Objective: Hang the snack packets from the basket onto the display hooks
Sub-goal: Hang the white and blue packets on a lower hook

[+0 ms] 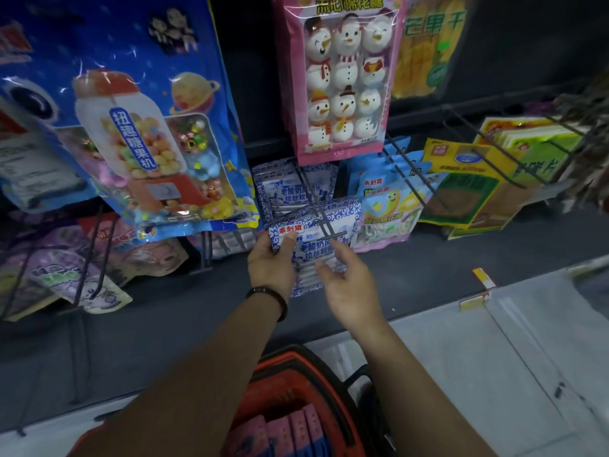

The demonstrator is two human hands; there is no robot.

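Shelf ledge [184, 291] beneath packet [309, 255] at hook tip [334, 235]

The flat plastic packet [306, 252] pinched by the left hand [272, 265] is white with a blue porcelain-style scroll border, blue characters and a small red label, and the stack of like packets [280, 189] just behind the grip repeats that blue-and-white pattern. Above the grip a glossy pink pouch [342, 94] shows white snowmen in red and orange scarves, up to its left a large blue bag [148, 127] bears a white-and-orange candy machine full of pastel balls, and to the right are yellow-and-green flat packs [468, 186]. Below the grip an orange-red plastic basket [290, 361] holds pink packets [290, 430].
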